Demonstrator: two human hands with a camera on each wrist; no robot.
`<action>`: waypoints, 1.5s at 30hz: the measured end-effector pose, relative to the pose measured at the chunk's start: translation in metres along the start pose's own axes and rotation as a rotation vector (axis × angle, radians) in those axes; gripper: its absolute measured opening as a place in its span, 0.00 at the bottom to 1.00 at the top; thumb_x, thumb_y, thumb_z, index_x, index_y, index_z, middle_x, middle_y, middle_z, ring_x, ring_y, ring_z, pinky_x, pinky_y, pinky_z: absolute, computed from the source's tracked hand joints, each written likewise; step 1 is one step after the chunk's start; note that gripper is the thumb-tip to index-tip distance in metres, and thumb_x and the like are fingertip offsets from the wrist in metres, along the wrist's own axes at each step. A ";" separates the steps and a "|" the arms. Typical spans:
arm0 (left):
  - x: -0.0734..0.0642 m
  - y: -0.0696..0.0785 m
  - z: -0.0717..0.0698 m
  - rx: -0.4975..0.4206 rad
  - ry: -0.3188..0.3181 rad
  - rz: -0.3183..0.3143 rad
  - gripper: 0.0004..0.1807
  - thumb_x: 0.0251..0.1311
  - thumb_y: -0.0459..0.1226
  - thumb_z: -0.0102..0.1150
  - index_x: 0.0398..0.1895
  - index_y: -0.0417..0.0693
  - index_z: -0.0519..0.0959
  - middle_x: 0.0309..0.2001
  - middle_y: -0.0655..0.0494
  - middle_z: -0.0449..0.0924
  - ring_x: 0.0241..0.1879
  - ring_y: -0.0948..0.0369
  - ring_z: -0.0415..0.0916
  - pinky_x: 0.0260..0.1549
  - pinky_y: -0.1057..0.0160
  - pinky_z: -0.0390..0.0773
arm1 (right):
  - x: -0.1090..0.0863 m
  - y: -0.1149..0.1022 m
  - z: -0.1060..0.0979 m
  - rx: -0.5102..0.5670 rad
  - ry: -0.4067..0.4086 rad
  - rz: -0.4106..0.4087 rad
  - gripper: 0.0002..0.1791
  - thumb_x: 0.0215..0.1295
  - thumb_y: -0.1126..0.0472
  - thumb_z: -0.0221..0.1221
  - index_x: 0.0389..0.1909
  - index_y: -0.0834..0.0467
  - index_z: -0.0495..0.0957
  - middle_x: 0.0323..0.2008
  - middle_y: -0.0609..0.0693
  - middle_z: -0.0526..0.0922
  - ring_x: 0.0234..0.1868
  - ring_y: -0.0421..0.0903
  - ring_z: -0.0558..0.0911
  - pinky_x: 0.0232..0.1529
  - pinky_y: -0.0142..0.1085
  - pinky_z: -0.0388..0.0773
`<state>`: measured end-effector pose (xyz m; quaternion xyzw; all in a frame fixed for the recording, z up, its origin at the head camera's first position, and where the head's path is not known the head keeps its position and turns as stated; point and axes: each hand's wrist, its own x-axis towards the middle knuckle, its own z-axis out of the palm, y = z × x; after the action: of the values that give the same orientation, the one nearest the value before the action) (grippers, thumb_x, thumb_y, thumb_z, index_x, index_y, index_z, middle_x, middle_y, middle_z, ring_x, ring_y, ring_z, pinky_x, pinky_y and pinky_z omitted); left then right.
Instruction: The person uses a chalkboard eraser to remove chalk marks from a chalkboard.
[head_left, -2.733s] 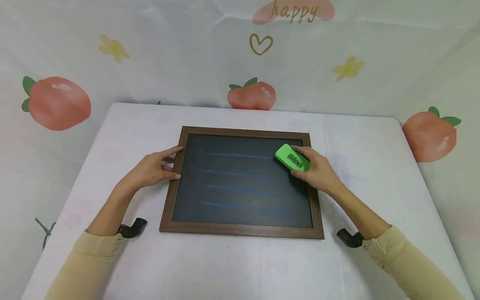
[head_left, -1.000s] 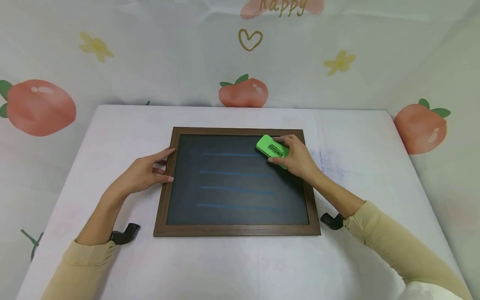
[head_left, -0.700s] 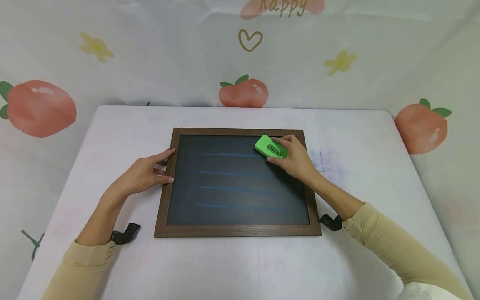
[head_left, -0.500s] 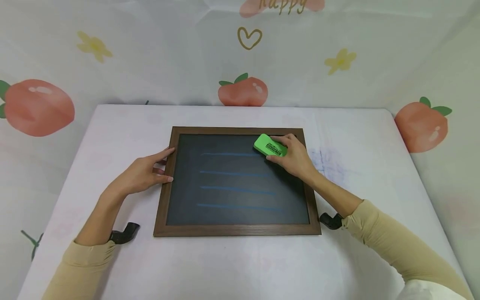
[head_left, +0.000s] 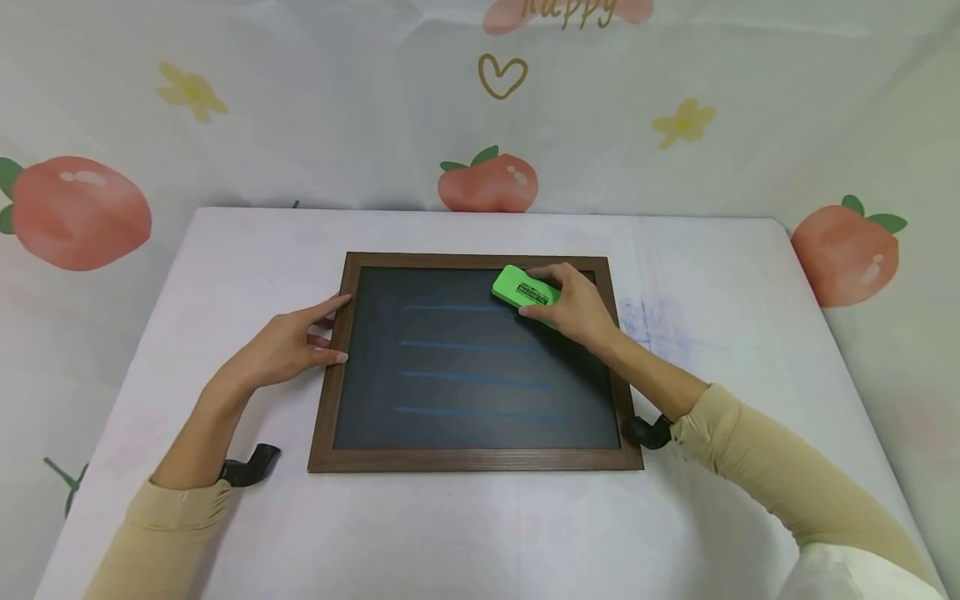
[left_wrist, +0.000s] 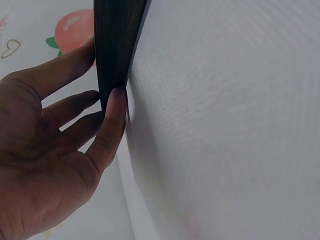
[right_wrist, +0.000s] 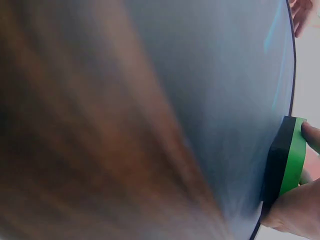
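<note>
A small blackboard (head_left: pixel 472 433) in a brown wooden frame (head_left: pixel 472 460) lies flat on the table. Several horizontal blue lines (head_left: pixel 457 344) run across it; the right end of the top one stops at the eraser. My right hand (head_left: pixel 576 310) grips a green board eraser (head_left: pixel 517 285) between thumb and fingers, near the board's upper edge. In the right wrist view, the dark underside of the eraser (right_wrist: pixel 294 160) faces the board surface. My left hand (head_left: pixel 281 350) touches the frame's left side with its fingertips. The left wrist view shows the thumb (left_wrist: pixel 112 117) against the frame's edge.
The white-covered table (head_left: pixel 465 533) surrounds the board, with faint blue smudges (head_left: pixel 660 329) at its right. Behind it hangs a white cloth (head_left: pixel 360 108) printed with peaches and flowers. A black wrist camera mount (head_left: pixel 253 467) sticks out from the left sleeve; another (head_left: pixel 651 432) sits at the right.
My right hand has slid the eraser leftward along the top of the board, and the top blue line is shorter at its right end. The left hand stays at the frame's left side.
</note>
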<state>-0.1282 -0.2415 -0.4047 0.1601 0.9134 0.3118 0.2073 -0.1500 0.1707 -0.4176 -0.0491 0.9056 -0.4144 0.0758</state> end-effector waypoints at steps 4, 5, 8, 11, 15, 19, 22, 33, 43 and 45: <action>0.000 -0.001 0.000 -0.004 0.002 -0.006 0.48 0.58 0.36 0.71 0.79 0.49 0.53 0.61 0.33 0.71 0.51 0.45 0.78 0.48 0.46 0.77 | 0.003 -0.005 0.002 0.017 -0.026 0.014 0.33 0.55 0.57 0.74 0.63 0.55 0.75 0.53 0.55 0.74 0.45 0.52 0.74 0.48 0.44 0.70; 0.000 -0.001 0.001 -0.007 0.001 -0.007 0.48 0.58 0.36 0.71 0.79 0.49 0.53 0.61 0.33 0.71 0.51 0.45 0.78 0.48 0.46 0.77 | 0.004 -0.006 0.003 0.018 -0.030 0.011 0.33 0.55 0.57 0.74 0.63 0.56 0.75 0.54 0.55 0.74 0.45 0.52 0.74 0.48 0.44 0.70; -0.001 -0.001 0.001 -0.011 0.001 -0.008 0.48 0.58 0.36 0.71 0.79 0.49 0.53 0.61 0.33 0.71 0.52 0.44 0.78 0.48 0.46 0.77 | 0.006 -0.010 0.008 0.019 -0.034 -0.005 0.34 0.55 0.58 0.74 0.63 0.57 0.75 0.54 0.56 0.75 0.45 0.52 0.74 0.48 0.44 0.70; 0.000 -0.001 0.002 -0.011 0.002 -0.010 0.48 0.59 0.36 0.70 0.79 0.49 0.53 0.61 0.33 0.71 0.52 0.44 0.79 0.47 0.46 0.78 | 0.008 -0.014 0.013 0.022 -0.036 -0.025 0.34 0.55 0.58 0.74 0.63 0.57 0.75 0.54 0.56 0.74 0.45 0.52 0.74 0.48 0.43 0.70; 0.001 0.002 0.003 -0.004 0.001 -0.008 0.48 0.59 0.35 0.70 0.79 0.48 0.53 0.60 0.33 0.71 0.51 0.45 0.79 0.46 0.48 0.78 | 0.011 -0.018 0.018 0.021 -0.040 -0.029 0.34 0.55 0.58 0.74 0.63 0.57 0.76 0.54 0.56 0.74 0.45 0.51 0.74 0.48 0.43 0.71; 0.002 0.003 0.003 0.000 -0.002 -0.006 0.48 0.59 0.35 0.70 0.79 0.47 0.53 0.60 0.33 0.72 0.51 0.45 0.79 0.46 0.48 0.77 | 0.014 -0.023 0.022 0.021 -0.055 -0.032 0.33 0.54 0.58 0.74 0.63 0.58 0.76 0.54 0.56 0.75 0.45 0.51 0.74 0.49 0.42 0.71; 0.003 0.002 0.003 0.002 -0.002 -0.004 0.48 0.59 0.35 0.70 0.79 0.47 0.54 0.60 0.33 0.72 0.51 0.45 0.79 0.46 0.48 0.78 | 0.015 -0.025 0.024 0.019 -0.062 -0.040 0.33 0.55 0.58 0.74 0.62 0.57 0.76 0.54 0.56 0.75 0.45 0.51 0.74 0.49 0.42 0.71; 0.007 0.001 0.000 0.011 -0.003 -0.010 0.48 0.58 0.34 0.70 0.79 0.47 0.54 0.60 0.30 0.72 0.51 0.43 0.79 0.45 0.48 0.79 | 0.019 -0.032 0.035 0.021 -0.063 -0.061 0.33 0.55 0.58 0.74 0.62 0.59 0.76 0.51 0.56 0.74 0.43 0.50 0.74 0.47 0.41 0.71; 0.006 0.001 -0.002 0.008 -0.010 -0.032 0.50 0.56 0.35 0.72 0.79 0.50 0.55 0.59 0.32 0.73 0.48 0.47 0.81 0.45 0.49 0.79 | 0.029 -0.047 0.051 0.022 -0.082 -0.067 0.33 0.53 0.58 0.75 0.61 0.57 0.77 0.53 0.54 0.75 0.45 0.49 0.74 0.49 0.40 0.71; 0.006 0.000 -0.002 0.005 -0.011 -0.037 0.50 0.55 0.35 0.72 0.79 0.50 0.55 0.59 0.32 0.73 0.48 0.47 0.81 0.44 0.50 0.78 | 0.030 -0.050 0.055 0.027 -0.084 -0.068 0.33 0.53 0.58 0.75 0.61 0.56 0.77 0.52 0.53 0.75 0.44 0.48 0.74 0.49 0.39 0.71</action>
<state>-0.1344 -0.2401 -0.4045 0.1453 0.9158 0.3049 0.2175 -0.1682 0.0930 -0.4178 -0.0963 0.8938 -0.4264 0.1003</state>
